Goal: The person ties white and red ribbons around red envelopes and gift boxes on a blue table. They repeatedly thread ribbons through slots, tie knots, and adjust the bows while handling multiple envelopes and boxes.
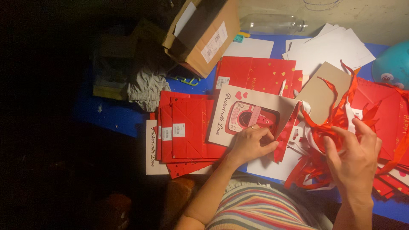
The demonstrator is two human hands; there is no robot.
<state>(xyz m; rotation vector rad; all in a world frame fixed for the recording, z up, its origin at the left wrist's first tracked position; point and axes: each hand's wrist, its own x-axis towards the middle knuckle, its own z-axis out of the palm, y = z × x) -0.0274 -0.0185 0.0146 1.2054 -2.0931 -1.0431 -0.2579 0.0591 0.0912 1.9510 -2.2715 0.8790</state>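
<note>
Ribbon-fitting on a paper gift bag (251, 115), by the look of it; threading next, needing a fine pinch. Left hand (251, 145) pressed flat on the bag's lower edge at centre, fingers curled. Right hand (353, 157) at 3 o'clock, fingers spread loose among red ribbons (328, 123), gripping nothing.

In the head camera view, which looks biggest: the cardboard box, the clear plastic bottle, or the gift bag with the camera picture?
1. Cardboard box and camera-picture gift bag: they look alike in size, and the box stands taller, nearer the camera.
2. Clear plastic bottle: plainly smallest.
</note>
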